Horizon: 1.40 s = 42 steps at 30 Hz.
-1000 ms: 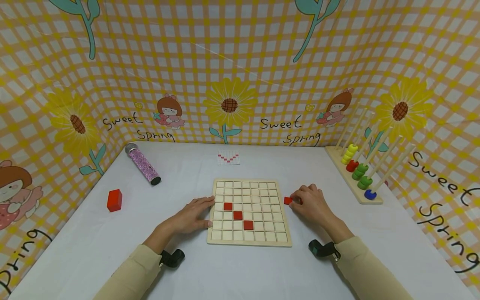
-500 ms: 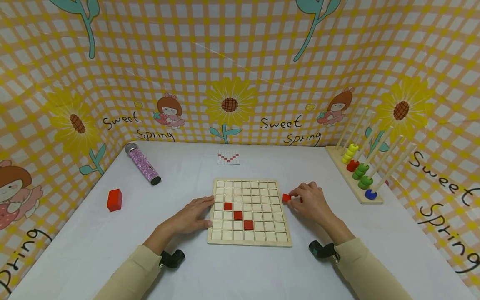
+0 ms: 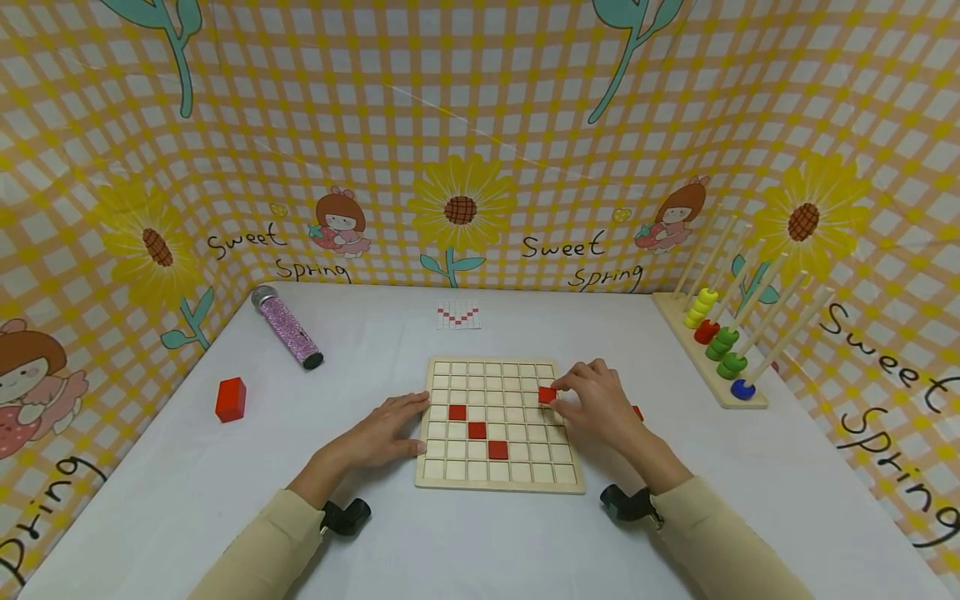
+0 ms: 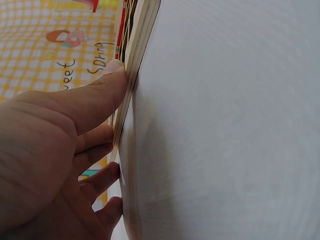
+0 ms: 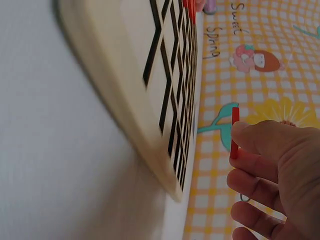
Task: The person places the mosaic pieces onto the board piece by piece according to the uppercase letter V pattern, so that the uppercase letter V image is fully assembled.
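Observation:
A wooden grid board (image 3: pixel 480 487) lies on the white table, with three red square tiles, one of them a middle tile (image 3: pixel 477 431), set diagonally in its cells. My right hand (image 3: pixel 603 406) pinches another red tile (image 3: pixel 547 395) between thumb and fingers over the board's right side. Seen edge-on in the right wrist view, that held tile (image 5: pixel 235 132) is thin and stands clear above the grid. My left hand (image 3: pixel 382 431) rests against the board's left edge, thumb and relaxed fingers touching the rim, as the left wrist view also shows.
Part of a red piece (image 3: pixel 637 412) shows behind my right wrist. A small grid card (image 3: pixel 457 315) with a red V pattern lies behind the board. A glittery microphone (image 3: pixel 288 332) and red block (image 3: pixel 231 400) are at left; a peg stand (image 3: pixel 712 350) with coloured beads is at right.
My right hand has picked up the red tile from beside the board and carried it left over the right-hand columns. The left hand stays in place.

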Tool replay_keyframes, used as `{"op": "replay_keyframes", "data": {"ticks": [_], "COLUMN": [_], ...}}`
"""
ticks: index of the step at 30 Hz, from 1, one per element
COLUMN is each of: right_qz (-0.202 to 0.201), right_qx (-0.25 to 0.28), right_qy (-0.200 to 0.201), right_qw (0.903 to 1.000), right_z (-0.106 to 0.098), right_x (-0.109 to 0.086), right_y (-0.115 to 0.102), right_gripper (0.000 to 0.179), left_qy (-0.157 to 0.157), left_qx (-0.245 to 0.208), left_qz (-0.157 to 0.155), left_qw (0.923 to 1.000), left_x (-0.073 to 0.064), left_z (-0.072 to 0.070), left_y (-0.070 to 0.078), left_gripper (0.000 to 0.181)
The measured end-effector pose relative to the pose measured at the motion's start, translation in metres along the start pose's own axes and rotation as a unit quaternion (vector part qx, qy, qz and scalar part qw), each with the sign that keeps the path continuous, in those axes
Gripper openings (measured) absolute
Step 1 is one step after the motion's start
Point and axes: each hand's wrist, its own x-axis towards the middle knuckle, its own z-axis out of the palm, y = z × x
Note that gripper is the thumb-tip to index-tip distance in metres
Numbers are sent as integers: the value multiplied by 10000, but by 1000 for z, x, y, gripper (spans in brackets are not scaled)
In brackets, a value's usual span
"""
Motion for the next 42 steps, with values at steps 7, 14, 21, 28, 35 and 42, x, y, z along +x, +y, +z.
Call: {"op": "replay_keyframes", "data": {"ticks": [7, 14, 21, 28, 35, 42], "right_qz": [-168, -441, -604, -573, -622, -591], "right_qx": [87, 190, 382, 447, 451, 450], "right_qy": [-115, -22, -124, -371, -605, -707], "right_qw": [9998, 9988, 9974, 9967, 9952, 9947], "right_z": [5, 16, 24, 30, 35, 43], "right_x": [7, 16, 27, 40, 52, 62], "right_y": [-25, -48, -70, -88, -101, -108], "right_gripper": [21, 23, 22, 20, 21, 21], "left_qy": [0, 11, 24, -26, -9, -29], "left_qx": [-57, -85, -133, -157, -152, -103], "left_qz": [-39, -7, -61, -53, -33, -30], "left_qw": [10000, 10000, 9999, 9999, 9999, 9999], "left_x": [0, 0, 1, 1, 2, 2], "left_z": [1, 0, 1, 1, 1, 1], "left_y": [-1, -1, -1, -2, -4, -4], "left_gripper": [69, 69, 69, 69, 68, 68]}}
